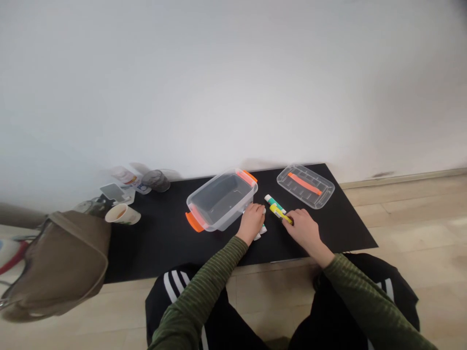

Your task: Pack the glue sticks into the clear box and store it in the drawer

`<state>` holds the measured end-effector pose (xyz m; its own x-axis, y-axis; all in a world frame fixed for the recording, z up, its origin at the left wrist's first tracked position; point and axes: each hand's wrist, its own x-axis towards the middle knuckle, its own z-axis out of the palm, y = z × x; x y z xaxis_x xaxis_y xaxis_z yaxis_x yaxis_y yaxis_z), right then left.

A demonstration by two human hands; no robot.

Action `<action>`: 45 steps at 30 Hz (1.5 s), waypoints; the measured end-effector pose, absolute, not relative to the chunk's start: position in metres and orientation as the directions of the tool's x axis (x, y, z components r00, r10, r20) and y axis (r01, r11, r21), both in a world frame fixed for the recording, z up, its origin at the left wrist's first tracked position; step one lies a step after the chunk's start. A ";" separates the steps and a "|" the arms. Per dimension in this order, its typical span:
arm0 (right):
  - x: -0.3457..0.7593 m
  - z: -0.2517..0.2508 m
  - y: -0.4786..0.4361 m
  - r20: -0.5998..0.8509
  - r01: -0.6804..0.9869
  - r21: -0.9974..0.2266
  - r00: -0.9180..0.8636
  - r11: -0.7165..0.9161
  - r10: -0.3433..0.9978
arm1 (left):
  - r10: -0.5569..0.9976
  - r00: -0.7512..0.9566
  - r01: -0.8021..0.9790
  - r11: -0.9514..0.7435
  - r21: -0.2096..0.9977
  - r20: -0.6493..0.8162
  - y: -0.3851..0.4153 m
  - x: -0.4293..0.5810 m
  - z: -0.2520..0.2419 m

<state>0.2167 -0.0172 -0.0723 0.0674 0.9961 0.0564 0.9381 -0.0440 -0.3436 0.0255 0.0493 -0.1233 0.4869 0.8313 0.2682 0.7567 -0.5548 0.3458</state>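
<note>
My left hand (251, 223) closes over a white and green tube (260, 231), whose ends show past my fingers, right beside the front corner of a clear plastic box (221, 200). The box has orange clip handles at both ends and stands open. My right hand (303, 229) grips the end of a yellow marker-like stick (280, 214). A white and green stick (274, 203) lies just beyond it, touching it. Behind them lies a clear lid (305, 186) with an orange strip.
Everything lies on a black mat (153, 243) against a white wall. At its left end stand a paper cup (122, 214), a dark glass (156, 181), and a white bottle (127, 179). An olive bag (58, 265) overlaps the mat's left edge. Wooden floor surrounds it.
</note>
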 end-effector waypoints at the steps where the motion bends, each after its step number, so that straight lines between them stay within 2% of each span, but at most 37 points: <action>1: 0.216 -0.074 -0.018 0.084 0.947 -0.319 0.047 -0.017 0.995 | 0.833 0.480 0.757 -0.552 0.349 0.275 0.049 0.026 -0.123; 7: 0.205 -0.093 -0.018 0.193 0.977 -0.170 -0.096 0.130 0.977 | 0.852 0.420 0.720 -0.522 0.456 0.312 0.041 0.025 -0.112; 12: 0.189 -0.106 -0.013 0.231 0.972 -0.109 -0.181 0.210 0.956 | 0.853 0.380 0.653 -0.522 0.548 0.359 0.033 0.024 -0.099; 15: 0.184 -0.107 -0.010 0.227 0.972 -0.114 -0.174 0.203 0.958 | 0.859 0.354 0.626 -0.512 0.588 0.371 0.026 0.021 -0.094; 23: 0.209 -0.094 0.015 0.249 0.965 -0.249 -0.022 0.086 0.968 | 0.919 0.201 0.500 -0.394 0.771 0.340 0.006 0.000 -0.078; 25: 0.212 -0.096 0.020 0.215 0.967 -0.248 -0.012 0.067 0.977 | 0.945 0.148 0.427 -0.326 0.843 0.290 0.005 -0.003 -0.076; 28: 0.211 -0.102 0.023 0.133 0.973 -0.226 -0.019 0.049 0.991 | 0.980 0.092 0.222 -0.193 0.956 0.176 0.007 -0.003 -0.077; 32: 0.210 -0.106 0.024 0.057 0.972 -0.233 -0.001 0.014 0.998 | 0.997 0.073 -0.079 -0.015 0.997 0.021 0.010 0.001 -0.080; 35: 0.215 -0.101 0.024 0.036 0.955 -0.295 0.041 -0.028 0.999 | 0.994 0.072 -0.251 0.094 0.963 -0.079 0.010 0.004 -0.080; 38: 0.223 -0.093 0.019 0.039 0.902 -0.429 0.073 -0.050 0.997 | 0.982 0.091 -0.422 0.186 0.887 -0.163 0.010 0.005 -0.079; 42: 0.231 -0.086 0.005 0.116 0.740 -0.666 -0.017 0.090 0.993 | 0.965 0.126 -0.551 0.261 0.792 -0.231 0.012 0.005 -0.079; 45: 0.231 -0.083 -0.009 0.190 0.601 -0.773 -0.089 0.205 0.978 | 0.957 0.154 -0.571 0.289 0.769 -0.246 0.013 0.006 -0.079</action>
<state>0.2309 -0.0087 -0.0830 -0.0889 0.9777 0.1903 0.6009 0.2050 -0.7725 0.0062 0.0131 -0.0790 0.1539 0.9569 -0.2462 -0.5706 0.2895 0.7685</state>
